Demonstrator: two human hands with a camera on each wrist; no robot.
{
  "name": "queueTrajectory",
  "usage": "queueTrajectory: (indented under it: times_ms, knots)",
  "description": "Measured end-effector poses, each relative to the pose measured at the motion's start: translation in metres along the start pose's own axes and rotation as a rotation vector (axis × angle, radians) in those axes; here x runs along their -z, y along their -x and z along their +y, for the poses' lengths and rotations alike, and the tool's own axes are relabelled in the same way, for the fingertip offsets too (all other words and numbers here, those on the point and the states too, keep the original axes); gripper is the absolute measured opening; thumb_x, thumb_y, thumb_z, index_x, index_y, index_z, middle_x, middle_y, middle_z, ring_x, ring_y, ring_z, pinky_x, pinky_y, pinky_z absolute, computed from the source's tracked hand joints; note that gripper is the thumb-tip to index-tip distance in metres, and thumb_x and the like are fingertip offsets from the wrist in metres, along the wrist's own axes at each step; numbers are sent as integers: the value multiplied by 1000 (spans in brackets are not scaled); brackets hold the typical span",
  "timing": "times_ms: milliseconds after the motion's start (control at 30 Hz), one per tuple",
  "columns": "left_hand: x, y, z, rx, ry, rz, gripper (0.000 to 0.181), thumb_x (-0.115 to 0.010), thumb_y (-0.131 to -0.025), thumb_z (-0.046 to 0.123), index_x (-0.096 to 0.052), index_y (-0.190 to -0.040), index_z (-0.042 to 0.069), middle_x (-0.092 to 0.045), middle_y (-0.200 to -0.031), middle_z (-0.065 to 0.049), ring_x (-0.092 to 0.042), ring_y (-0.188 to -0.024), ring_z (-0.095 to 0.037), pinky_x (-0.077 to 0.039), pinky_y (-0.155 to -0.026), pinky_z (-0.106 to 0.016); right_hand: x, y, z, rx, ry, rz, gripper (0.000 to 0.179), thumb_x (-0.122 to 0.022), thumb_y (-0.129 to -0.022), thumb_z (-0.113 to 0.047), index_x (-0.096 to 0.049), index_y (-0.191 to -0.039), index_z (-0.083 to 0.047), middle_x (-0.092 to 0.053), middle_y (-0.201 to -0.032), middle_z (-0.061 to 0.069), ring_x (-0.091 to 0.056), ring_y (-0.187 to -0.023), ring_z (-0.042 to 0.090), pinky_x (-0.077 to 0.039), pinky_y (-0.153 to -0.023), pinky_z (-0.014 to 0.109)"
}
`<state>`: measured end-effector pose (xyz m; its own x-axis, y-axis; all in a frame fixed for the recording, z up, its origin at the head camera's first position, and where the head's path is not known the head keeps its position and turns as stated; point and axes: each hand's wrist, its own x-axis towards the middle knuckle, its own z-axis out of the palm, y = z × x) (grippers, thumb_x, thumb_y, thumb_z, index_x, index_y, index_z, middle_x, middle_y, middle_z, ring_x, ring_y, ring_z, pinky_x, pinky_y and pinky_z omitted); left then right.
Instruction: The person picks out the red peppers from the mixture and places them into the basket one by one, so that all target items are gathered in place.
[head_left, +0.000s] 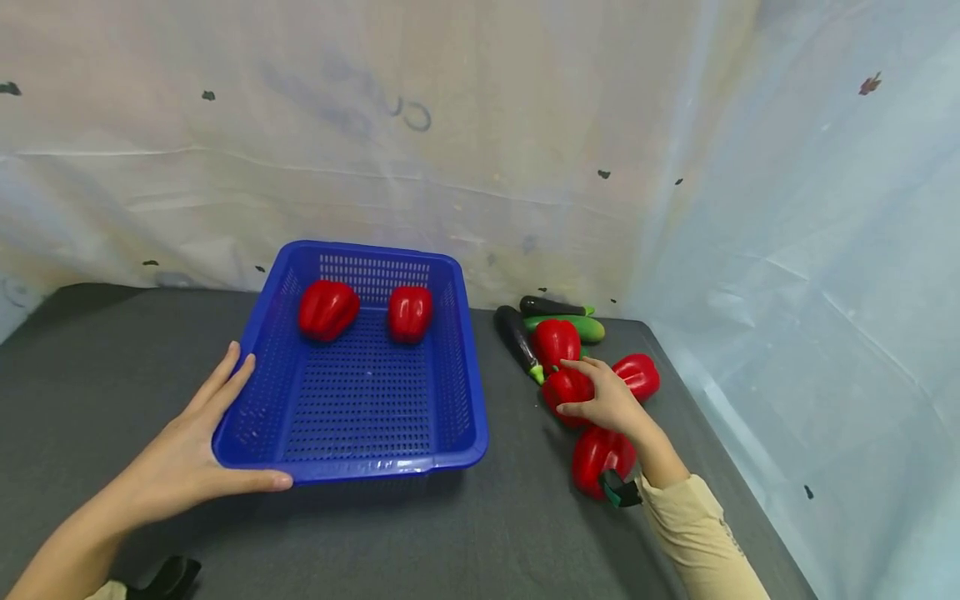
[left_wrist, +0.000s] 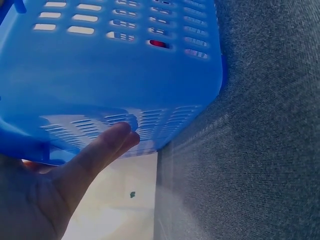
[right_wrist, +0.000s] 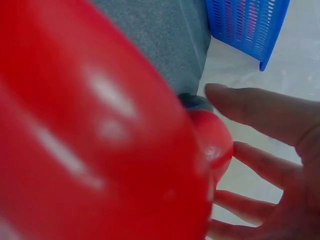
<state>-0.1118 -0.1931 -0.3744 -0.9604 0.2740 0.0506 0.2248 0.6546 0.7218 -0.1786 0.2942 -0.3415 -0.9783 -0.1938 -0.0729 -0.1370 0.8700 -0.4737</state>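
Observation:
My left hand [head_left: 187,454] lies along the near left corner of a blue plastic basket [head_left: 468,375], with fingers straight against the left side and thumb at the front rim. From below, the left wrist view shows its thumb and fingers beside the basket wall [left_wrist: 110,80]. Two red bell peppers, one at left [head_left: 328,310] and one at right [head_left: 409,314], lie inside the basket. Over on the right, my right hand [head_left: 607,402] reaches over another red bell pepper [head_left: 557,390], fingers and thumb spread around it. In the right wrist view the thumb stands apart from that pepper [right_wrist: 215,142].
More red bell peppers lie around the right hand: one behind [head_left: 557,340], one at right [head_left: 639,375], one in front [head_left: 600,457]. Two eggplants, one upright [head_left: 513,333] and one at the back [head_left: 551,306], flank a cucumber [head_left: 591,327]. Plastic sheeting [head_left: 510,125] hangs behind the grey table [head_left: 517,533].

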Motion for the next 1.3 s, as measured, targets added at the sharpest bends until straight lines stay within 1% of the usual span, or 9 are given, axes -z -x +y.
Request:
queueTrajectory:
  times_ms: [233,367,600,733,867,967,1300]
  knots:
    - [-1,0,0,2,10,2,125,-84,-69,35,8,-154,29,22,-159,4,-2,-138,-59,-26,-83,-81,-2,0,5,25,38,-31,73,-76,-76,-8,-44,-142,-5,-34,-145,30,-38,-127,49,-45,-93,62]
    - [-1,0,-1,-4,18,5,125,-84,-69,34,8,-154,30,22,-159,5,-1,-138,-59,-26,-83,-81,-4,-1,4,39,57,-52,79,-78,-74,-7,-41,-144,-8,-35,-145,27,-41,-125,47,-48,-90,60]
    - [-1,0,-2,-10,20,5,124,-84,-69,34,8,-153,31,23,-159,7,-2,-138,-59,-27,-82,-81,-6,0,4,51,78,-67,84,-80,-73,-8,-39,-146,-8,-34,-146,27,-40,-127,46,-47,-92,59]
    - [-2,0,-2,-5,17,4,125,-84,-69,34,8,-153,31,23,-159,6,-1,-138,-60,-26,-82,-81,-7,-1,4,48,82,-59,84,-81,-73,-9,-40,-146,-10,-35,-145,25,-42,-125,44,-48,-91,58]
    - [-2,0,-2,-3,16,6,125,-84,-69,34,8,-153,32,23,-159,5,-1,-138,-59,-25,-83,-82,-7,-1,3,49,85,-50,83,-82,-70,-10,-42,-143,-11,-39,-140,24,-46,-119,41,-51,-86,56]
    - [-2,0,-2,-3,21,6,125,-84,-69,34,8,-153,32,23,-159,5,-1,-139,-59,-25,-83,-81,-5,-1,0,57,85,-42,82,-83,-70,-10,-44,-142,-12,-41,-138,23,-47,-118,40,-51,-85,55]
    - [-1,0,-1,-3,29,6,125,-84,-69,34,8,-153,32,23,-159,7,0,-139,-58,-23,-84,-82,-2,-3,-11,117,60,20,84,-81,-72,-11,-41,-145,-15,-38,-143,20,-41,-127,39,-47,-92,58]
